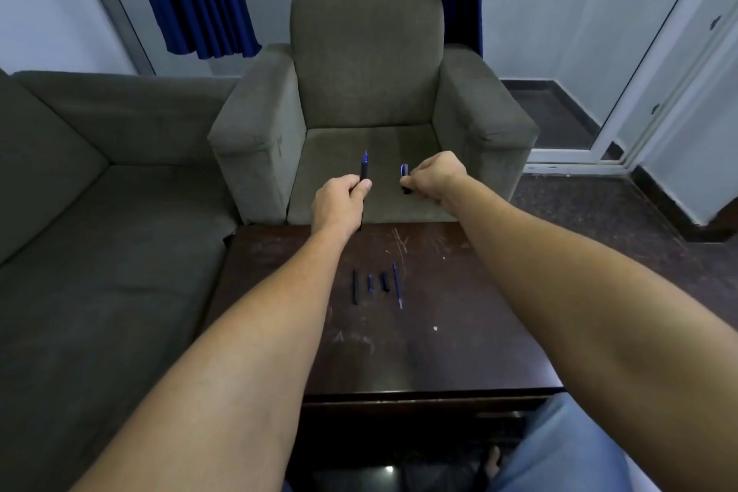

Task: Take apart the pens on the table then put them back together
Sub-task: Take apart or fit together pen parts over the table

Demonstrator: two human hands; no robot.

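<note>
Worktop is near me, dark and scratched, w/ an armchair past its far edge. Both my hands are up over that far edge.

Left hand grips the pen low down, fingers curled tight round it, tip pointing up and away. Right hand, just right of it, pinches the cap, fingers narrow on it. Pen and cap are apart, w/ a clear gap between.

My read: teardown of this pen, cap off, rest to go. To do it well, I'd put the cap down near the other bits but keep the two sets separate. Then I'd hold the pen steady in the left and twist the front section off w/ the right, low over the worktop so nothing small drops.

Mid-worktop, four bits of another pen lie in a row: barrel at left, two short pieces, and a thin refill at right.
</note>
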